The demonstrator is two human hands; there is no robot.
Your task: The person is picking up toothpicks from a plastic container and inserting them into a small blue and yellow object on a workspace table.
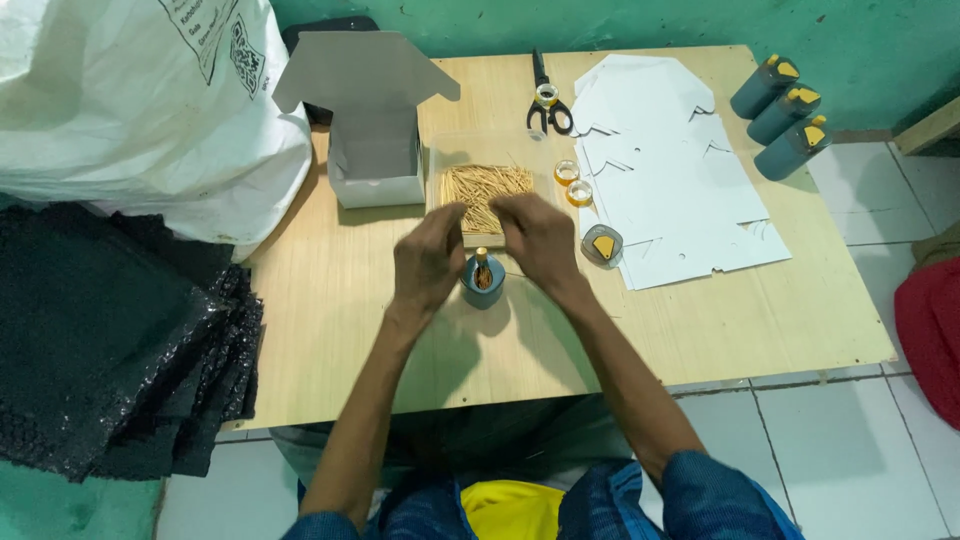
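Toothpicks (483,268) pinched by both hands (487,250), fingers curled, over blue container (483,285), forearms converging

A low pale-wood bench (330,340) stands on a white tiled floor (850,450) against a green painted wall (600,20).

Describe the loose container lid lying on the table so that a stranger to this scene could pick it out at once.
Start at the wooden table and find the white flat cardboard sheets. At their near left edge lies the lid, just right of the right hand. It alone is a flat grey disc with a yellow flap, unlike the clear tape rolls.
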